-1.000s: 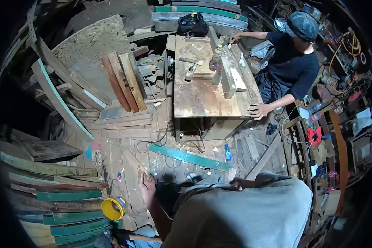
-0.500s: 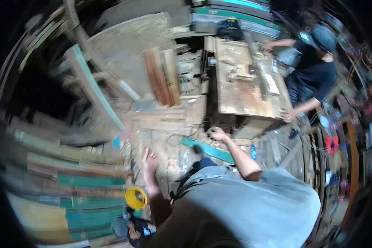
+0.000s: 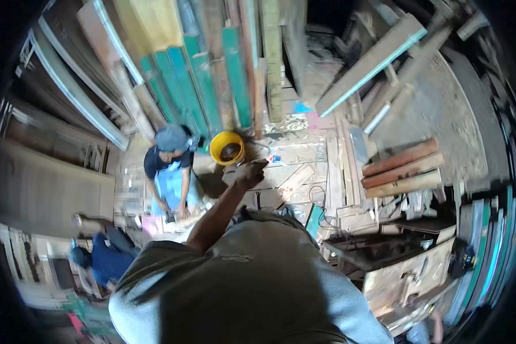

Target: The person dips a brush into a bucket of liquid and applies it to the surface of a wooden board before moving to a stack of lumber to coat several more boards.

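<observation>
My left hand [image 3: 251, 174] reaches out in front of my body, over the floor just right of a yellow bucket [image 3: 226, 148]. Its fingers stretch toward the right, slightly bent, and no held thing shows in them. Dark contents lie in the bucket, which stands apart from the fingertips. Beyond the hand, a small blue-and-white item [image 3: 275, 159] rests on the floor. My right hand is out of view; only the shirt shows on that side.
A person in a cap [image 3: 169, 166] crouches at left, hands low; another person in blue [image 3: 112, 258] is behind. Green boards [image 3: 203, 86] lean at the back. Brown planks [image 3: 401, 166] lie at right, near a wooden workbench [image 3: 407, 275]. A cable [image 3: 321, 212] loops on the floor.
My view has swung left, bringing the bucket and the crouching person toward the upper left and the workbench to the lower right. My right hand has left the view.
</observation>
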`<state>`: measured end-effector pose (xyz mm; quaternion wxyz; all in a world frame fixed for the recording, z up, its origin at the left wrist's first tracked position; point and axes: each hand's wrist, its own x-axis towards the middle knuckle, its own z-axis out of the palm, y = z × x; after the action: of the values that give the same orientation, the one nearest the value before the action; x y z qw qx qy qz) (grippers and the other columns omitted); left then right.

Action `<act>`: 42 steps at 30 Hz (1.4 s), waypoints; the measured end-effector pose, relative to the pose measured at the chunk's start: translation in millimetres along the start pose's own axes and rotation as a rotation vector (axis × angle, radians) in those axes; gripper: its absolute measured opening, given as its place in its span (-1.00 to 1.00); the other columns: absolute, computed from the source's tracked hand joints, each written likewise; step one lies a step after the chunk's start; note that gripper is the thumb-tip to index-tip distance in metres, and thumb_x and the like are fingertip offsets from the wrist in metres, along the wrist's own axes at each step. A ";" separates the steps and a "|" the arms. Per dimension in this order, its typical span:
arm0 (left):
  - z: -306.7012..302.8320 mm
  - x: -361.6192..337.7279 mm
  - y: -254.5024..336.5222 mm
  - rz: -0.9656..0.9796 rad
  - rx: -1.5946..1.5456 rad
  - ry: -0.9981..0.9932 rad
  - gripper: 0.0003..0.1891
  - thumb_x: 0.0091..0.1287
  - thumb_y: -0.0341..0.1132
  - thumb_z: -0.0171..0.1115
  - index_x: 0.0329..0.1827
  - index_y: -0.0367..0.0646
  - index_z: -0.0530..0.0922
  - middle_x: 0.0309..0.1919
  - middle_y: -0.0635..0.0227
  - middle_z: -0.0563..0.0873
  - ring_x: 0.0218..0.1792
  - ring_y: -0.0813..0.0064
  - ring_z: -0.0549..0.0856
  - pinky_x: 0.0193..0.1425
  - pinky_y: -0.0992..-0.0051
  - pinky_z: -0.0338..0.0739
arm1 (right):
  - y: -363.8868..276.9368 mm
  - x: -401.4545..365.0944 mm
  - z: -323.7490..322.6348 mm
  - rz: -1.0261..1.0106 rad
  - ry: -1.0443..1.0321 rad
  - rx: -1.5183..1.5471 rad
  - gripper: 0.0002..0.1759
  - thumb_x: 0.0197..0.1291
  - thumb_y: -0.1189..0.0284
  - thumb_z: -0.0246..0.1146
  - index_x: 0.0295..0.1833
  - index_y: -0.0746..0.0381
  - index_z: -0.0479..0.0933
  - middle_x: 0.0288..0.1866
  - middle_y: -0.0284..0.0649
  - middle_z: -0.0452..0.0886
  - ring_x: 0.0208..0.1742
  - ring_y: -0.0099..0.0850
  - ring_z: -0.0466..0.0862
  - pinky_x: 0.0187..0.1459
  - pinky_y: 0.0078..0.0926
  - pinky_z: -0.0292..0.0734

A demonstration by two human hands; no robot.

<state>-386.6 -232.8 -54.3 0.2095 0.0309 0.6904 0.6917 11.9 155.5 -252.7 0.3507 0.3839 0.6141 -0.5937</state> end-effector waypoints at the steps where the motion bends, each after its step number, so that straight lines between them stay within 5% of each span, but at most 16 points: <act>1: -5.1 -5.7 13.4 0.051 0.134 0.083 -0.64 0.13 -0.41 0.17 0.04 -0.15 0.48 -0.19 0.22 0.57 -0.23 0.31 0.54 -0.19 0.48 0.44 | -20.5 7.9 -12.2 -0.024 -0.023 -0.036 -0.68 0.29 0.27 -0.08 -0.17 0.24 0.51 -0.40 -0.25 0.60 -0.47 -0.44 0.56 -0.46 -0.52 0.47; 3: -6.6 -3.6 30.7 -0.239 -0.714 0.129 -0.93 0.25 -0.32 0.23 -0.24 0.01 0.55 -0.54 0.56 0.48 -0.60 0.66 0.40 -0.53 0.67 0.31 | -64.3 34.0 -40.6 -0.075 -0.036 -0.046 -0.67 0.29 0.27 -0.09 -0.15 0.24 0.50 -0.38 -0.25 0.61 -0.45 -0.43 0.56 -0.44 -0.52 0.48; 9: 8.4 14.7 -29.6 -0.287 -0.797 0.348 -0.94 0.30 -0.26 0.20 -0.33 0.09 0.49 -0.66 0.67 0.32 -0.68 0.71 0.28 -0.59 0.66 0.20 | -242.0 87.6 -136.8 -0.342 0.056 0.161 -0.65 0.28 0.25 -0.10 -0.07 0.23 0.49 -0.33 -0.23 0.62 -0.38 -0.41 0.58 -0.36 -0.52 0.50; 14: 17.0 -17.9 1.0 -0.276 -0.834 0.448 -0.90 0.30 -0.23 0.21 -0.30 0.00 0.51 -0.66 0.57 0.31 -0.64 0.62 0.32 -0.53 0.56 0.26 | -342.1 37.1 -164.5 -0.514 0.264 0.174 -0.56 0.35 0.13 -0.12 0.04 0.23 0.47 -0.24 -0.16 0.66 -0.29 -0.37 0.64 -0.30 -0.46 0.54; 16: 4.4 -33.2 -13.2 -0.342 -0.874 0.553 -0.88 0.31 -0.20 0.18 -0.31 0.02 0.48 -0.66 0.53 0.31 -0.65 0.60 0.31 -0.55 0.56 0.24 | -337.5 42.0 -159.2 -0.475 0.261 0.075 -0.68 0.32 0.25 -0.03 -0.05 0.21 0.51 -0.30 -0.15 0.66 -0.39 -0.40 0.64 -0.45 -0.51 0.54; 17: -3.6 -35.9 -33.2 -0.345 -0.922 0.600 -0.87 0.30 -0.19 0.18 -0.36 0.05 0.45 -0.66 0.55 0.31 -0.66 0.61 0.30 -0.57 0.57 0.23 | -278.4 143.0 -209.2 -0.693 0.358 -0.250 -0.70 0.30 0.25 -0.01 -0.08 0.21 0.51 -0.30 -0.15 0.65 -0.38 -0.40 0.64 -0.46 -0.49 0.53; 20: -19.6 -56.1 -73.3 -0.250 -0.953 0.616 -0.84 0.33 -0.17 0.12 -0.39 0.05 0.45 -0.70 0.61 0.27 -0.67 0.66 0.29 -0.56 0.57 0.20 | -242.9 92.5 -151.0 -0.246 -0.127 0.181 -0.68 0.28 0.24 0.02 -0.07 0.24 0.49 -0.26 -0.13 0.66 -0.41 -0.34 0.65 -0.50 -0.43 0.56; 22: -32.0 -69.6 -123.2 -0.064 -1.156 0.542 -0.91 0.31 -0.21 0.15 -0.30 0.04 0.50 -0.70 0.65 0.31 -0.68 0.69 0.32 -0.58 0.67 0.19 | -215.1 92.9 -137.4 -0.120 -0.205 -0.079 -0.68 0.28 0.23 0.02 -0.06 0.24 0.49 -0.26 -0.12 0.66 -0.41 -0.32 0.66 -0.49 -0.42 0.56; 26: -41.3 -81.5 -109.5 -0.293 -1.247 0.921 -0.87 0.29 -0.21 0.22 -0.22 -0.01 0.54 -0.63 0.60 0.40 -0.67 0.67 0.31 -0.59 0.64 0.20 | -228.4 110.3 -117.0 -0.144 -0.288 -0.547 -0.66 0.27 0.21 0.04 -0.05 0.25 0.48 -0.25 -0.10 0.65 -0.39 -0.30 0.66 -0.47 -0.38 0.58; 31: -68.7 -61.2 -123.3 -0.294 -1.375 1.035 -0.87 0.29 -0.23 0.22 -0.20 -0.02 0.53 -0.60 0.56 0.42 -0.66 0.63 0.27 -0.57 0.60 0.19 | -368.8 146.9 -88.8 -0.138 -0.308 -0.330 -0.61 0.26 0.20 0.07 -0.03 0.31 0.48 -0.26 -0.04 0.65 -0.40 -0.26 0.67 -0.44 -0.34 0.60; 34: -93.2 -27.3 -144.7 -0.316 -1.382 1.097 -0.81 0.28 -0.20 0.22 -0.10 0.00 0.56 -0.58 0.54 0.41 -0.65 0.61 0.28 -0.57 0.59 0.19 | -490.0 173.8 -62.0 -0.171 -0.192 -0.503 -0.64 0.27 0.25 0.06 -0.05 0.34 0.47 -0.30 -0.06 0.63 -0.41 -0.25 0.66 -0.45 -0.35 0.60; 35: -102.1 -15.6 -144.0 -0.310 -1.390 1.116 -0.80 0.28 -0.20 0.22 -0.09 0.00 0.56 -0.57 0.53 0.41 -0.65 0.60 0.28 -0.57 0.59 0.18 | -528.9 184.7 -56.5 -0.103 -0.211 -0.403 -0.67 0.26 0.26 0.06 -0.07 0.30 0.49 -0.33 -0.09 0.62 -0.47 -0.27 0.64 -0.48 -0.39 0.57; 36: -110.6 -4.2 -142.5 -0.304 -1.399 1.135 -0.80 0.28 -0.21 0.21 -0.07 0.01 0.57 -0.55 0.52 0.41 -0.64 0.60 0.28 -0.57 0.59 0.18 | -566.0 209.7 -67.9 0.152 -0.469 -0.093 -0.69 0.28 0.25 0.05 -0.08 0.28 0.49 -0.35 -0.12 0.62 -0.50 -0.30 0.61 -0.52 -0.42 0.54; 37: -120.2 6.4 -147.1 -0.314 -1.394 1.152 -0.80 0.27 -0.22 0.21 -0.08 -0.01 0.57 -0.54 0.52 0.41 -0.63 0.60 0.28 -0.58 0.59 0.17 | -599.3 212.6 -55.7 0.003 -0.282 -0.351 -0.65 0.28 0.21 0.04 -0.05 0.28 0.47 -0.33 -0.13 0.62 -0.51 -0.31 0.59 -0.51 -0.44 0.52; 38: -131.7 16.6 -151.0 -0.341 -1.366 1.161 -0.79 0.27 -0.24 0.21 -0.08 -0.03 0.57 -0.55 0.52 0.40 -0.63 0.60 0.27 -0.60 0.58 0.18 | -625.1 208.7 -47.8 -0.203 -0.330 -0.593 -0.43 0.25 -0.02 0.00 0.10 0.24 0.37 -0.14 -0.09 0.60 -0.28 -0.27 0.65 -0.37 -0.32 0.59; 42: -164.5 45.8 -143.9 -0.273 -1.314 1.181 -0.78 0.26 -0.24 0.20 -0.08 -0.09 0.55 -0.51 0.52 0.42 -0.59 0.61 0.29 -0.61 0.61 0.17 | -714.9 202.0 7.5 -0.293 -0.204 -0.628 -0.66 0.31 0.21 0.02 -0.02 0.26 0.42 -0.36 -0.13 0.63 -0.52 -0.37 0.62 -0.56 -0.46 0.53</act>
<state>-447.3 -378.5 -212.2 -0.1243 -0.5391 0.1477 0.8198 -715.9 158.8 -103.4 0.4220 0.1043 0.7769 -0.4554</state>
